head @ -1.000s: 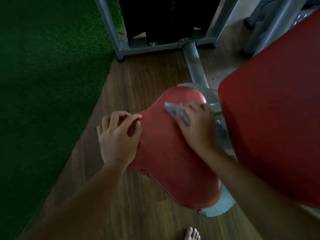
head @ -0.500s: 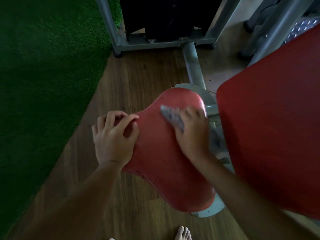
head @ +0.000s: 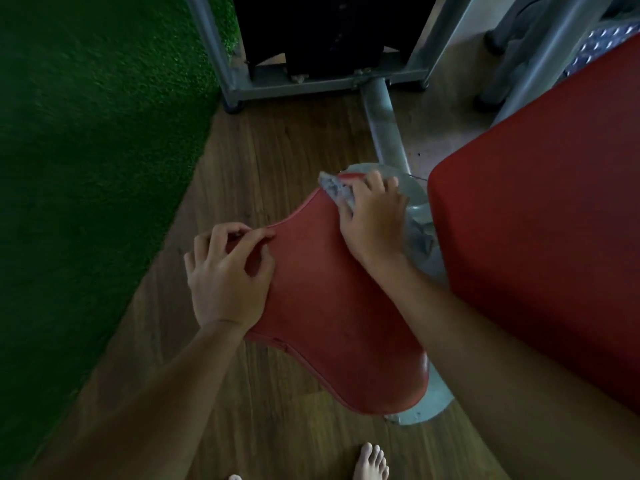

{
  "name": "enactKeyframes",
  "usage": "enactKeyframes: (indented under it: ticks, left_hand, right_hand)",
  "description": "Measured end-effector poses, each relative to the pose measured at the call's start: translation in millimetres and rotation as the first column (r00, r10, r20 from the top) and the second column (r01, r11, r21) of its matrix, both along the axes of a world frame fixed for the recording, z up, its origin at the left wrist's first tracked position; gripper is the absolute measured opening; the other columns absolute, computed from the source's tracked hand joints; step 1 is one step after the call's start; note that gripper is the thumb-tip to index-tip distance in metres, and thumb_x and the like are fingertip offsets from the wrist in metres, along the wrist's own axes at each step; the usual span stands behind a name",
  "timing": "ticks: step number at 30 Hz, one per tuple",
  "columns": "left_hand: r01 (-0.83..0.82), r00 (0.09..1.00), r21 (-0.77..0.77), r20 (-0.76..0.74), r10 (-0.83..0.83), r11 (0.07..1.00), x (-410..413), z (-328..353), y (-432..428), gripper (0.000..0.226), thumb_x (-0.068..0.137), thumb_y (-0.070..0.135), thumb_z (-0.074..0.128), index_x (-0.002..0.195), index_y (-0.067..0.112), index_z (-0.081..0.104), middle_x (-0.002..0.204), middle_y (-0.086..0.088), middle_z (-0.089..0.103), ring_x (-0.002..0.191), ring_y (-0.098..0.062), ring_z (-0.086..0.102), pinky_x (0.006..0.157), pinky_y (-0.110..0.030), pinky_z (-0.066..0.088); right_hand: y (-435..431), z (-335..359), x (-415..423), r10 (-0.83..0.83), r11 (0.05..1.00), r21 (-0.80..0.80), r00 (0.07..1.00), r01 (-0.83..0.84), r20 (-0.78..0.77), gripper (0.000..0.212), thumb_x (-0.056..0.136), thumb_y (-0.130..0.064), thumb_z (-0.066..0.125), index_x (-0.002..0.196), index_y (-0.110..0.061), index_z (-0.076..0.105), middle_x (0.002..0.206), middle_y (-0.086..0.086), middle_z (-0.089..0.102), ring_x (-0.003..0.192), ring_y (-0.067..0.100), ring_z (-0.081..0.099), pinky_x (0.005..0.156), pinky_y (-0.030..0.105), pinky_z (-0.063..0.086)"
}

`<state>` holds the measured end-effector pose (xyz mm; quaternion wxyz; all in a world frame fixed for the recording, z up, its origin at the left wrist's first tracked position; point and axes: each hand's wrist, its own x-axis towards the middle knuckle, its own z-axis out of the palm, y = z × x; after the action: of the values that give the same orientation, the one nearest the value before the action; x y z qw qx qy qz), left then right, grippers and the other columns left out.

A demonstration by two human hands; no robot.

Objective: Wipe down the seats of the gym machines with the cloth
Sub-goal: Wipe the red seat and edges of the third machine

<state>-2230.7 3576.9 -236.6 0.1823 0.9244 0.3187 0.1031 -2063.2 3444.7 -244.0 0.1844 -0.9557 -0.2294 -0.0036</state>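
1. While the right hand [head: 374, 220] clutches the grey cloth [head: 336, 189] against the far, narrow end of the red seat [head: 339, 306], the left hand [head: 227, 275] grips the seat's left edge with curled fingers.
2. A red back pad [head: 540, 237] stands just right of the seat.
3. Below lies wooden floor [head: 277, 150], with green turf [head: 86, 133] to the left.

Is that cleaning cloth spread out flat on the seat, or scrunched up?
Scrunched up. Only a small crumpled grey wad of the cloth pokes out from under the right hand at the red seat's narrow far end.
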Motion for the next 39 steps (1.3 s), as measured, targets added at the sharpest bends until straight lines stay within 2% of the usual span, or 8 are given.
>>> enactKeyframes:
  ticks: [5,9,14,19,25,31,33,39]
  left_hand:
    - [0.014,1.000,0.007,0.021,-0.014,1.000,-1,1,1,0.028,0.093,0.035,0.054,0.116,0.034,0.071,0.117,0.004,0.059,0.111,-0.025,0.049,0.093,-0.042,0.038]
    - [0.018,1.000,0.011,0.014,-0.019,1.000,-2,1,0,0.029,0.092,0.034,0.054,0.116,0.034,0.071,0.118,0.004,0.059,0.111,-0.025,0.049,0.092,-0.041,0.037]
    - [0.004,1.000,0.004,0.014,-0.004,1.000,-2,-1,0,0.029,0.092,0.031,0.056,0.117,0.035,0.070,0.118,0.006,0.058,0.111,-0.024,0.049,0.093,-0.041,0.038]
    - [0.008,1.000,0.010,0.010,-0.008,1.000,-2,-1,0,0.029,0.093,0.032,0.054,0.116,0.035,0.070,0.118,0.005,0.058,0.110,-0.024,0.050,0.092,-0.041,0.040]
    - [0.011,1.000,0.005,0.022,-0.011,1.000,-2,-1,0,0.028,0.094,0.032,0.054,0.117,0.036,0.069,0.118,0.006,0.057,0.111,-0.023,0.049,0.094,-0.041,0.040]
    - [0.017,0.999,-0.002,0.032,-0.017,1.000,-2,-1,0,0.029,0.094,0.033,0.052,0.117,0.037,0.069,0.118,0.006,0.058,0.111,-0.022,0.049,0.094,-0.035,0.034]
    - [0.018,0.999,-0.006,0.038,-0.018,1.000,-2,-1,0,0.029,0.094,0.033,0.052,0.116,0.037,0.070,0.118,0.007,0.058,0.111,-0.022,0.050,0.094,-0.035,0.035]
    - [0.021,0.999,-0.036,0.046,-0.020,0.999,-3,2,1,0.030,0.092,0.034,0.050,0.114,0.037,0.070,0.119,0.005,0.059,0.113,-0.025,0.051,0.097,-0.038,0.034]
  right_hand:
    - [-60,14,-106,0.306,0.948,0.098,0.951,-0.302,-0.037,0.034,0.091,-0.033,0.056,0.120,-0.017,0.067,0.105,0.001,0.059,0.100,0.025,0.053,0.080,0.041,0.044]
    - [-79,5,-85,0.509,0.855,0.085,0.859,-0.512,0.052,0.033,0.094,-0.034,0.056,0.119,-0.018,0.070,0.102,0.001,0.062,0.098,0.024,0.053,0.080,0.039,0.042]
    - [-36,-13,14,0.238,0.968,0.065,0.969,-0.243,0.067,0.027,0.094,-0.027,0.060,0.114,-0.012,0.069,0.105,0.011,0.063,0.100,0.034,0.057,0.082,0.048,0.048]
    - [-7,-24,56,0.018,0.992,0.122,1.000,-0.021,0.025,0.031,0.096,-0.036,0.052,0.113,-0.017,0.071,0.109,0.006,0.066,0.104,0.029,0.059,0.083,0.043,0.048]
    - [-9,-19,46,-0.018,0.989,0.150,0.999,0.012,0.039,0.033,0.096,-0.038,0.050,0.119,-0.021,0.068,0.113,0.001,0.067,0.103,0.024,0.061,0.078,0.038,0.048]
    - [-16,-9,5,-0.037,0.997,0.072,0.997,0.032,0.066,0.034,0.097,-0.035,0.048,0.125,-0.022,0.063,0.119,-0.001,0.063,0.115,0.020,0.056,0.085,0.030,0.041]
    - [-18,-6,-15,-0.054,0.997,0.055,0.997,0.051,0.058,0.035,0.096,-0.033,0.048,0.127,-0.020,0.062,0.124,0.002,0.062,0.119,0.023,0.055,0.091,0.034,0.044]
    - [-14,6,-85,-0.142,0.989,0.049,0.987,0.138,0.076,0.036,0.094,-0.030,0.053,0.126,-0.019,0.064,0.115,-0.001,0.065,0.109,0.021,0.057,0.083,0.028,0.041]
